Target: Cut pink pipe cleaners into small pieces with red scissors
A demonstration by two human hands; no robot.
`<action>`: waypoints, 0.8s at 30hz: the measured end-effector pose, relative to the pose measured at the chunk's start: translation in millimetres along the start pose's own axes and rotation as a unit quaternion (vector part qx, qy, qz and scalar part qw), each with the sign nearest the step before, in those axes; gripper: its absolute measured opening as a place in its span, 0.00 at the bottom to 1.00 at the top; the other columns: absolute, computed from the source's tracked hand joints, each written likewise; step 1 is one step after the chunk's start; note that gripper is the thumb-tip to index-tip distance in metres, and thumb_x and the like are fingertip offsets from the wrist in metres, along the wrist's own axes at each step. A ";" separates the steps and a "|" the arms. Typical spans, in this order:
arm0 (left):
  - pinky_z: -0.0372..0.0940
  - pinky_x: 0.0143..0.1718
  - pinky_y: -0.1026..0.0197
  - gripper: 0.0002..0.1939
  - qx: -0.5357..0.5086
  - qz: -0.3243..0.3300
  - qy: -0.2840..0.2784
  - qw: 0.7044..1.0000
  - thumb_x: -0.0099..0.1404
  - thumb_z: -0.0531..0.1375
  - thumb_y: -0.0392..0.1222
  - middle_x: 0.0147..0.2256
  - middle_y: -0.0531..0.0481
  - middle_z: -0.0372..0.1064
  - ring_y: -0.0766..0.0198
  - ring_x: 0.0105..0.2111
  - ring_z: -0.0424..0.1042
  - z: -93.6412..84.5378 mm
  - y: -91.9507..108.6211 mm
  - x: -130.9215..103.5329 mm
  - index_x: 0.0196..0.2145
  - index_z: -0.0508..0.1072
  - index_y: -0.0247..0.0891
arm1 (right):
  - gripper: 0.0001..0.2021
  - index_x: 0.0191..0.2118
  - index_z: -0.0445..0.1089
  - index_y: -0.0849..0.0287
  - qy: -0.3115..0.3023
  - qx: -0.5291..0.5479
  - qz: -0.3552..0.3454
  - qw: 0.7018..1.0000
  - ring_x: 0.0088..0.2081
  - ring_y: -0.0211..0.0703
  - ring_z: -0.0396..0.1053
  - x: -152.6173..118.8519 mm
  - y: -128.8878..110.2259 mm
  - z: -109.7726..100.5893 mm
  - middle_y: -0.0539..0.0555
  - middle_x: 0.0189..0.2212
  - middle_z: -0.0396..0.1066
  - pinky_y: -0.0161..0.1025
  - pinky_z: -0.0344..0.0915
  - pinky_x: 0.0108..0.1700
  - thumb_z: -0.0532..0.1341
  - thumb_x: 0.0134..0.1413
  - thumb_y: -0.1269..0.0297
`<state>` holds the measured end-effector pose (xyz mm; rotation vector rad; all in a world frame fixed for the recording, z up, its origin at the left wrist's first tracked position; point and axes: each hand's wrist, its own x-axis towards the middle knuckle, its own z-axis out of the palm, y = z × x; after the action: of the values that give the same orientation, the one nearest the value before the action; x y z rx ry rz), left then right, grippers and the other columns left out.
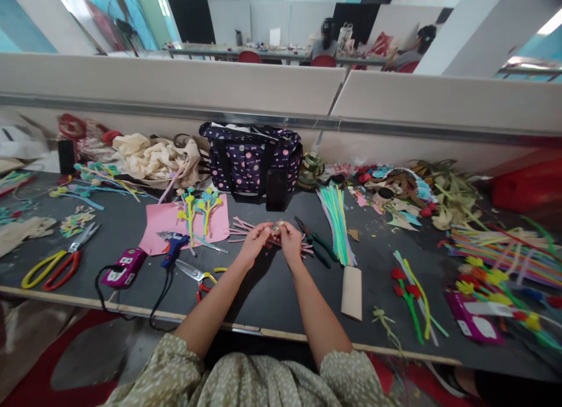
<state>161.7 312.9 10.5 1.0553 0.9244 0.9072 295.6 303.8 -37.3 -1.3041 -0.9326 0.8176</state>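
My left hand (255, 244) and my right hand (290, 243) meet over the middle of the dark table, fingertips pinched together. Between them is a tiny pale, multicoloured piece, too small to make out. Pink fuzzy stems (239, 228) lie beneath and beside both hands. Dark green-handled pliers (317, 243) rest just right of my right hand, jaws pointing away. Scissors with red and yellow handles (199, 275) lie left of my left forearm. Past them, a blue glue gun (174, 249) sits at the edge of a pink sheet (160, 222) bearing yellow and teal fuzzy-stem flowers (206, 211).
A phone (276, 190) leans against a dark patterned bag (246, 161). Green, yellow and lilac stems (337, 222) lie bundled above a wooden block (352, 293). Larger scissors (61, 260) and a purple box (125, 266) are left; red flowers (406, 290) lie right.
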 end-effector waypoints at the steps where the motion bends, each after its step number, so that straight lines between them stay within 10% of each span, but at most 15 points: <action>1: 0.63 0.28 0.65 0.26 0.011 0.020 0.018 1.000 0.56 0.63 0.58 0.35 0.44 0.75 0.62 0.32 0.72 -1.7 -1.6 0.4 0.45 0.73 0.35 | 0.11 0.35 0.74 0.59 -0.003 0.054 0.048 0.997 0.29 0.42 0.71 0.6 -0.1 0.5 0.53 0.30 0.75 0.38 0.70 0.33 0.59 0.53 0.57; 8: 0.58 0.24 0.68 0.22 0.022 0.046 0.095 0.994 0.57 0.62 0.58 0.27 0.49 0.72 0.68 0.24 0.67 -18.5 -17.3 -1.6 0.37 0.74 0.34 | 0.14 0.34 0.73 0.63 -0.090 0.179 0.164 0.966 0.22 0.38 0.70 9.7 -7.2 -13.4 0.55 0.26 0.75 0.34 0.69 0.23 0.67 0.44 0.57; 15: 0.60 0.25 0.67 0.24 0.006 0.018 0.079 0.997 0.55 0.63 0.59 0.26 0.49 0.71 0.69 0.24 0.66 -22.9 -35.1 -4.6 0.36 0.74 0.33 | 0.11 0.44 0.70 0.59 0.056 0.401 0.014 0.914 0.58 0.41 0.63 45.3 -31.5 -68.1 0.60 0.56 0.66 0.45 0.62 0.60 0.53 0.61 0.63; 24: 0.62 0.25 0.66 0.24 0.011 0.005 0.074 0.997 0.51 0.65 0.59 0.26 0.49 0.71 0.69 0.23 0.66 -22.7 -31.6 -0.5 0.35 0.73 0.35 | 0.16 0.46 0.67 0.59 -0.052 0.337 0.070 0.937 0.50 0.46 0.72 29.8 -12.9 -21.2 0.60 0.48 0.73 0.48 0.69 0.53 0.64 0.50 0.63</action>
<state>145.4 311.8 -24.9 1.0228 1.0541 0.9961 327.0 320.6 -22.1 -0.7328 -0.5582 1.1980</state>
